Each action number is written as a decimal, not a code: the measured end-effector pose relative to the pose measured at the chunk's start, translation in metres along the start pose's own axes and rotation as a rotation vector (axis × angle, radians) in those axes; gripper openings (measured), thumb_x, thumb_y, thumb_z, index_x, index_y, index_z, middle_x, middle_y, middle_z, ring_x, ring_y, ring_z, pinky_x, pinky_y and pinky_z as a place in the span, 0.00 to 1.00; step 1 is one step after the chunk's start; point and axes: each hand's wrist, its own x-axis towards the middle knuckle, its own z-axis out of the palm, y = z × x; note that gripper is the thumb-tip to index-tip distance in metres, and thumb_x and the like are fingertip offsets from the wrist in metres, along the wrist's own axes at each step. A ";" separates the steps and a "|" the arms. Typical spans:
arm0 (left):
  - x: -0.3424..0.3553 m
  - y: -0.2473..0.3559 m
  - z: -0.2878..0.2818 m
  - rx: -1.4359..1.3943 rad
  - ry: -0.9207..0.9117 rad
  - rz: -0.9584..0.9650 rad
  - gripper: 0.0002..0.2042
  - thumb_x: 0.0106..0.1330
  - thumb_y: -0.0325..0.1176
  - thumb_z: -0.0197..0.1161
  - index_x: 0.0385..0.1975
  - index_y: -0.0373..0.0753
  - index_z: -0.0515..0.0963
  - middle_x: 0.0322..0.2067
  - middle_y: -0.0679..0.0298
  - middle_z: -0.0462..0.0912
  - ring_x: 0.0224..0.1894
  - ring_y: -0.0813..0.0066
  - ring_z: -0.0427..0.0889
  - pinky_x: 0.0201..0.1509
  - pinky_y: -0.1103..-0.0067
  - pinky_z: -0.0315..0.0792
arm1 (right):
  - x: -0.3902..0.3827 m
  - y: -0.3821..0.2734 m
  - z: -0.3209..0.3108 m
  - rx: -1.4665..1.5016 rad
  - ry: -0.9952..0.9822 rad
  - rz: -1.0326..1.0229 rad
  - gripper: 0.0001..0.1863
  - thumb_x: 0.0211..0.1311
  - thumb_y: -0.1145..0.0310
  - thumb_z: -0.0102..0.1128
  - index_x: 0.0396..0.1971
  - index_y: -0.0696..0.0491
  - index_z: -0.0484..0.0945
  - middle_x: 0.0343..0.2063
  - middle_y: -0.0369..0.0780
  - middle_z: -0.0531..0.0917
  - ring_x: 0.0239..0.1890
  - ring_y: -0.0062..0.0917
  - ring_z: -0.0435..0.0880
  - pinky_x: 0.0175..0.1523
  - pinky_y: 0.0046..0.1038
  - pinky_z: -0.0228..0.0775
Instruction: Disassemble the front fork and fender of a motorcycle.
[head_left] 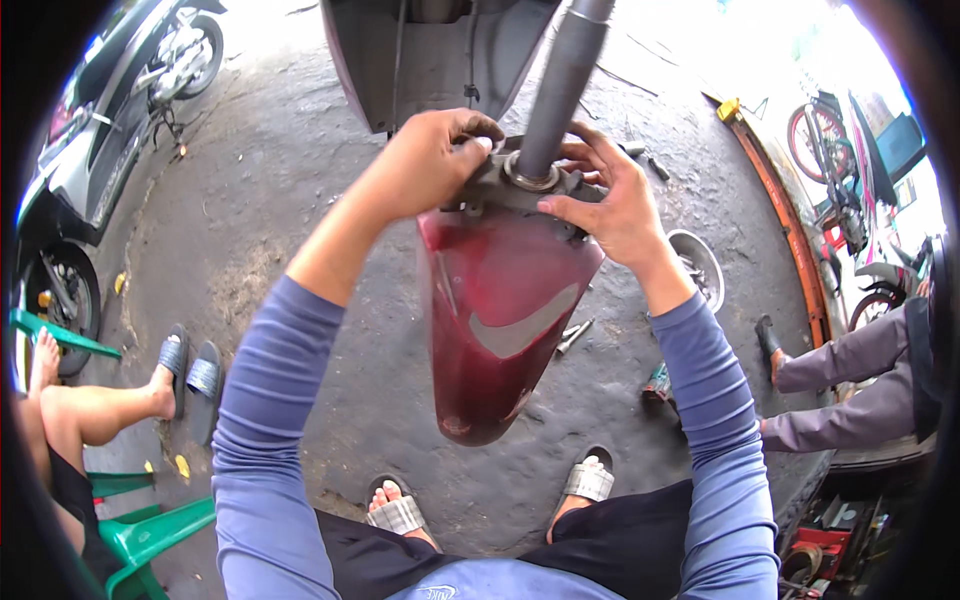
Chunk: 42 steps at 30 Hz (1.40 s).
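A grey steering stem tube (565, 95) slants up from a dark metal fork clamp (490, 188), with a bearing ring (531, 176) round its foot. Below the clamp hangs a red motorcycle front fender (500, 290) with a grey curved patch. At the clamp's left end my left hand (430, 165) is closed, thumb and forefinger pinched together; what lies between them is hidden. My right hand (615, 205) grips the clamp's right end, thumb in front and fingers behind the tube.
Motorcycle bodywork (430, 65) hangs just beyond my hands. A bowl of parts (697, 268), sockets (574, 337) and a can (657, 384) lie on the floor. Seated people flank me: a leg (110, 415) left, trousers (845, 395) right. An orange rail (785, 220) and parked motorcycles (75, 190) stand farther out.
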 end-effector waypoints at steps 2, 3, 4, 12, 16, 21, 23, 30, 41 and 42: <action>0.027 0.017 -0.013 0.136 -0.222 -0.030 0.13 0.71 0.30 0.59 0.48 0.30 0.82 0.33 0.65 0.85 0.36 0.81 0.79 0.44 0.79 0.74 | -0.006 0.001 0.001 0.007 0.024 -0.043 0.48 0.44 0.70 0.83 0.69 0.55 0.69 0.49 0.36 0.86 0.51 0.22 0.82 0.59 0.29 0.70; 0.037 0.024 -0.014 0.113 -0.310 -0.023 0.14 0.69 0.32 0.61 0.48 0.30 0.83 0.27 0.64 0.83 0.31 0.81 0.77 0.38 0.78 0.74 | -0.009 0.002 0.002 0.006 0.034 -0.056 0.48 0.44 0.70 0.83 0.69 0.55 0.69 0.49 0.37 0.86 0.51 0.22 0.82 0.58 0.29 0.71; 0.044 0.031 -0.014 0.104 -0.395 -0.018 0.14 0.68 0.34 0.63 0.45 0.30 0.84 0.27 0.66 0.82 0.29 0.81 0.75 0.34 0.78 0.72 | -0.012 0.002 0.002 0.023 0.040 -0.076 0.48 0.44 0.69 0.82 0.68 0.55 0.69 0.47 0.41 0.87 0.49 0.31 0.86 0.60 0.31 0.75; 0.081 0.078 -0.007 0.359 -0.873 -0.184 0.09 0.66 0.28 0.69 0.42 0.30 0.85 0.34 0.62 0.89 0.37 0.82 0.83 0.45 0.79 0.78 | -0.036 0.008 0.004 -0.173 0.067 0.033 0.34 0.41 0.46 0.83 0.41 0.55 0.79 0.42 0.44 0.82 0.47 0.42 0.85 0.53 0.40 0.78; 0.091 0.099 0.003 0.513 -0.955 -0.273 0.08 0.62 0.27 0.71 0.40 0.33 0.86 0.28 0.66 0.88 0.32 0.82 0.82 0.39 0.78 0.77 | -0.040 0.012 0.007 -0.140 0.058 0.000 0.35 0.42 0.47 0.82 0.43 0.56 0.78 0.43 0.47 0.83 0.45 0.44 0.87 0.50 0.42 0.80; 0.098 0.114 0.013 0.696 -1.057 -0.265 0.10 0.61 0.29 0.70 0.39 0.32 0.84 0.24 0.64 0.85 0.29 0.80 0.82 0.35 0.77 0.76 | -0.042 0.015 0.010 -0.098 0.063 -0.025 0.35 0.41 0.50 0.83 0.44 0.58 0.78 0.43 0.47 0.82 0.42 0.44 0.88 0.48 0.43 0.80; 0.100 0.113 0.016 0.697 -1.082 -0.317 0.09 0.60 0.28 0.69 0.38 0.31 0.84 0.24 0.63 0.85 0.28 0.78 0.82 0.35 0.76 0.76 | -0.043 0.015 0.010 -0.104 0.053 -0.027 0.36 0.40 0.50 0.83 0.44 0.57 0.78 0.43 0.47 0.82 0.42 0.44 0.88 0.48 0.43 0.80; 0.082 0.099 0.013 0.618 -1.064 -0.077 0.07 0.54 0.26 0.70 0.31 0.31 0.82 0.19 0.53 0.79 0.21 0.67 0.79 0.28 0.71 0.71 | -0.049 0.017 -0.001 -0.092 -0.037 -0.013 0.36 0.37 0.49 0.84 0.43 0.55 0.78 0.41 0.43 0.81 0.44 0.42 0.86 0.49 0.43 0.78; 0.054 0.087 0.001 0.474 -0.848 0.242 0.13 0.59 0.28 0.69 0.44 0.36 0.86 0.32 0.59 0.83 0.36 0.66 0.83 0.41 0.72 0.75 | -0.036 0.035 -0.011 -0.057 -0.040 -0.091 0.33 0.36 0.50 0.85 0.38 0.57 0.82 0.39 0.47 0.83 0.44 0.45 0.86 0.49 0.42 0.78; 0.054 0.085 -0.002 0.468 -0.810 0.300 0.13 0.58 0.29 0.68 0.43 0.36 0.86 0.33 0.59 0.84 0.37 0.68 0.83 0.42 0.74 0.76 | -0.031 0.036 -0.011 -0.043 -0.040 -0.112 0.33 0.36 0.51 0.85 0.38 0.57 0.82 0.39 0.48 0.84 0.44 0.45 0.86 0.49 0.41 0.78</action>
